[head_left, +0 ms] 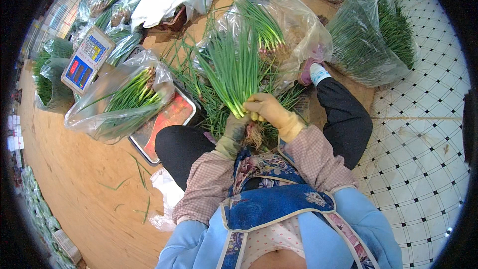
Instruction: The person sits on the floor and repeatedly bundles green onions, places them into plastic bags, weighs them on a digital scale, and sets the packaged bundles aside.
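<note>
A bunch of spring onions (230, 72) stands out from my lap, green tops pointing away and brown roots hanging down toward me. My left hand (234, 132), in a soiled glove, is closed round the bunch just above the roots. From the right, my right hand (271, 112) in a yellow glove pinches at the white stems of the same bunch. Loose green leaves (206, 104) lie heaped under and beside it. Beyond, more spring onions (269, 32) rest in an open clear plastic bag (306, 25).
On the left, a bag of spring onions (137, 89) lies on a scale platform (172, 117) beside its lit display (87, 60). Bagged greens (371, 35) stand at the right. White plastic (167, 0) covers a brown basket at the back. Cut leaves litter the tan floor (94, 169).
</note>
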`<control>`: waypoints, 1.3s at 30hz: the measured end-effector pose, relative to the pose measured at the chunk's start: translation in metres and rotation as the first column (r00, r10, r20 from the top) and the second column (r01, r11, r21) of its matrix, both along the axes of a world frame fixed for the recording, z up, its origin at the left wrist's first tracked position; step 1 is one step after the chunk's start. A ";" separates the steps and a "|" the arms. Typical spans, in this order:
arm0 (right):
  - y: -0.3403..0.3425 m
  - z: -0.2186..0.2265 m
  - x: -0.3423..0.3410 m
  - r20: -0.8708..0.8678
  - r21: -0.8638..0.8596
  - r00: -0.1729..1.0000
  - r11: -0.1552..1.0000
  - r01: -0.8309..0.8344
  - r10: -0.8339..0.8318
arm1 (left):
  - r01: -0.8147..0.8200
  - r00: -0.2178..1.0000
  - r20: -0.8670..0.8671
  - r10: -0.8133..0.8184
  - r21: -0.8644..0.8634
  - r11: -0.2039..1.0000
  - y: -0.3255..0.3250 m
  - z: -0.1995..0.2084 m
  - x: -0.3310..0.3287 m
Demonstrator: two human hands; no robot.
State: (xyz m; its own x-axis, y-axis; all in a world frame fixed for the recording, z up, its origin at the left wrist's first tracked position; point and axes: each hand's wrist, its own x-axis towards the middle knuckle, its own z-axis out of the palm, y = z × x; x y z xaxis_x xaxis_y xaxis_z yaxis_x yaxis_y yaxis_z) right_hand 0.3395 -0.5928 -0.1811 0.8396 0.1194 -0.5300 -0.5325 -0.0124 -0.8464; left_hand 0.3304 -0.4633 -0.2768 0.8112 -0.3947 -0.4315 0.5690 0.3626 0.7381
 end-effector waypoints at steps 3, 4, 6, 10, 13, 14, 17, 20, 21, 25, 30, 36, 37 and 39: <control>-0.041 -0.010 -0.022 0.557 -0.098 0.830 0.994 0.037 0.024 | 0.029 0.980 -0.190 -0.057 -0.145 0.989 -0.003 0.040 0.002; -0.058 -0.016 -0.030 0.572 0.057 0.819 0.998 0.015 -0.045 | 0.031 0.978 -0.199 -0.067 -0.176 0.984 0.000 0.039 0.003; -0.089 -0.023 -0.047 -0.061 0.694 0.981 0.699 0.173 -0.182 | 0.030 0.972 -0.219 -0.084 -0.238 0.971 0.005 0.031 0.006; -0.080 -0.027 -0.045 0.038 -0.341 0.996 0.938 -0.061 0.079 | 0.046 0.996 -0.078 -0.045 0.009 0.999 -0.002 0.039 0.009; -0.047 -0.053 -0.025 0.204 -0.059 0.979 0.997 0.042 -0.029 | 0.103 0.943 0.217 -0.252 0.529 0.842 -0.026 0.067 0.005; -0.036 -0.057 -0.016 0.258 -0.007 0.965 0.999 0.048 -0.045 | 0.153 0.876 0.210 -0.435 0.734 0.661 -0.029 0.074 0.007; -0.020 -0.057 -0.006 0.030 0.519 0.948 0.816 0.256 -0.317 | -0.007 0.601 0.039 -0.798 0.999 0.043 -0.035 0.075 0.011; -0.026 -0.061 -0.006 -0.039 0.647 0.950 0.716 0.260 -0.310 | -0.210 0.423 0.096 -0.901 0.978 0.005 -0.029 0.084 0.009; -0.027 -0.062 -0.005 -0.080 0.696 0.957 0.672 0.253 -0.277 | -0.211 0.388 0.083 -0.918 0.977 -0.001 -0.026 0.090 0.010; -0.018 -0.058 0.008 -0.038 0.805 0.985 0.578 0.130 -0.169 | -0.003 0.365 -0.023 -0.931 1.000 -0.026 -0.015 0.123 0.031; 0.004 -0.049 0.030 0.059 0.885 0.992 0.466 0.000 -0.112 | 0.075 0.371 0.003 -0.928 0.997 0.034 0.015 0.131 0.051; 0.011 -0.064 0.044 -0.071 0.847 0.991 0.517 0.122 -0.117 | 0.215 0.406 0.186 -0.895 0.932 0.292 0.053 0.139 0.080; 0.014 -0.063 0.047 -0.049 0.857 0.995 0.508 0.085 -0.084 | 0.229 0.433 0.217 -0.875 0.912 0.340 0.062 0.143 0.084; 0.019 -0.061 0.055 -0.024 0.847 0.997 0.528 0.062 -0.079 | 0.243 0.490 0.291 -0.822 0.860 0.449 0.080 0.136 0.093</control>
